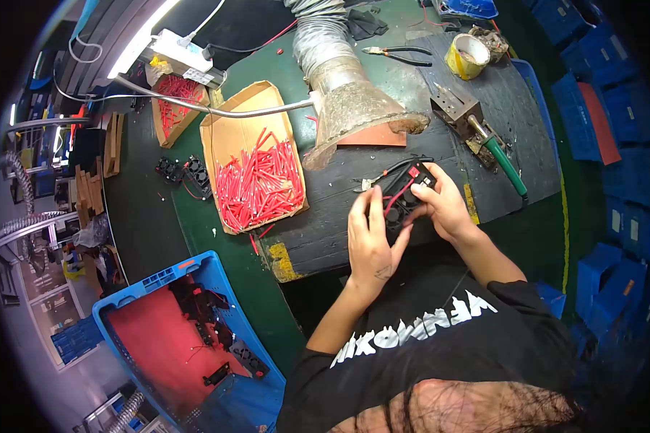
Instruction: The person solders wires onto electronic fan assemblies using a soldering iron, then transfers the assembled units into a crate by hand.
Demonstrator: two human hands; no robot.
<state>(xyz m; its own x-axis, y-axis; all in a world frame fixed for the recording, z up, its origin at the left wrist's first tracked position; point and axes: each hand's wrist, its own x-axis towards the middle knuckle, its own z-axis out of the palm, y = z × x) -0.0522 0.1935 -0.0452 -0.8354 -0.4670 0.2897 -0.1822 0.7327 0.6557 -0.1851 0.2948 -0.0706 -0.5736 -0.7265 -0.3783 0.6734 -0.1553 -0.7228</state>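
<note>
Both hands hold a black plastic part [404,196] with round fans, a red switch and a red wire, above the table's front edge. My left hand [370,234] grips its left side, the fingers bent near the red wire. On the right side, my right hand [444,206] is closed round the part, with the thumb on its face near the red switch. Just behind the part, a thin black tool or cable [393,168] lies on the dark work mat [332,238].
A cardboard tray [208,144] of red wires stands left of a fume hood [365,108]. A green-handled soldering iron [504,164] rests in its stand at right, near pliers [397,54] and a yellow-taped cup [467,56]. A blue crate [260,339] holds fan parts at lower left.
</note>
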